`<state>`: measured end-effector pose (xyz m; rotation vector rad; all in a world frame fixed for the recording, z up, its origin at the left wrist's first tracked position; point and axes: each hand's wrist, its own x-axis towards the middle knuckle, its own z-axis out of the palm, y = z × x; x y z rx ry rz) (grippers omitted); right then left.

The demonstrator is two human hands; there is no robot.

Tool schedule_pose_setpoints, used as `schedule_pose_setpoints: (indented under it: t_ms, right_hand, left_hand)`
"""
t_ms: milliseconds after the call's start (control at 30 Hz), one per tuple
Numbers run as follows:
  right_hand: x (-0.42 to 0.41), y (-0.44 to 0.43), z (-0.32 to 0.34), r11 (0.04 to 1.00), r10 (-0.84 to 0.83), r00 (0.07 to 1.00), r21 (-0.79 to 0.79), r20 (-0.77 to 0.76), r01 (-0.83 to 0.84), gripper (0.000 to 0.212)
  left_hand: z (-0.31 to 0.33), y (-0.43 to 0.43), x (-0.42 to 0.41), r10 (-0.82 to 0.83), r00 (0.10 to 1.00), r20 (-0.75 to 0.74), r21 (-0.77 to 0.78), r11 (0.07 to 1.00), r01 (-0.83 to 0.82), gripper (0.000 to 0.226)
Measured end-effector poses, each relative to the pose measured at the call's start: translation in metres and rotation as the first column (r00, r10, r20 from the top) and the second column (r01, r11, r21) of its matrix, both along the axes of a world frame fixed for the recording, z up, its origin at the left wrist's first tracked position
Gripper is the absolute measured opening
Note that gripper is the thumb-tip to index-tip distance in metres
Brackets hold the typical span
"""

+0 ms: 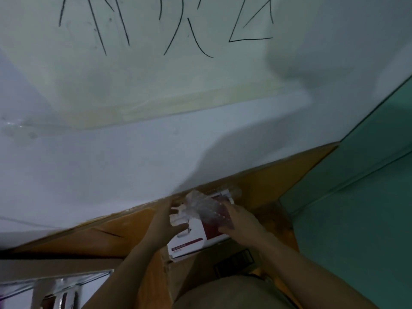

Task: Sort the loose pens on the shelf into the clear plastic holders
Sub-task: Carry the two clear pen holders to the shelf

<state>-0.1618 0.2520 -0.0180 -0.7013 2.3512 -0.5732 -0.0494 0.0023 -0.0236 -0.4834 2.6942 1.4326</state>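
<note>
Left hand and right hand curl fingers round opposite ends of clear plastic holder, by back edge of orange wooden shelf: likely light, stiff, slick, brittle.

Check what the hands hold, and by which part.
A clear plastic holder, it seems: left hand grips its left end, right hand its right side. Blur hides finger detail.

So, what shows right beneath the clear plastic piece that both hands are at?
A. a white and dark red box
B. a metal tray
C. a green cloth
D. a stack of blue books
A: a white and dark red box shows under the blurred clear plastic holder, between the left hand and the right hand.
</note>
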Motion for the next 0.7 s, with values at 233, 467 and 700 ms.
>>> schedule_pose_setpoints:
  t_ms: [233,467,700]
  right_hand:
    - [-0.003,0.035,0.004,0.967,-0.196,0.958,-0.122,0.209,0.224,0.07]
    - [-0.003,0.067,0.006,0.855,-0.395,0.864,-0.219,0.311,0.47,0.07]
    - [-0.009,0.081,0.013,0.677,-0.586,0.687,-0.207,0.429,0.707,0.075]
  left_hand:
    - [-0.053,0.012,-0.024,-0.113,0.966,0.231,-0.349,0.917,0.191,0.069]
    - [-0.061,0.032,-0.037,-0.018,0.917,0.398,-0.551,0.794,0.255,0.085]
    - [-0.062,0.042,-0.045,-0.135,0.91,0.392,-0.365,0.885,0.288,0.069]
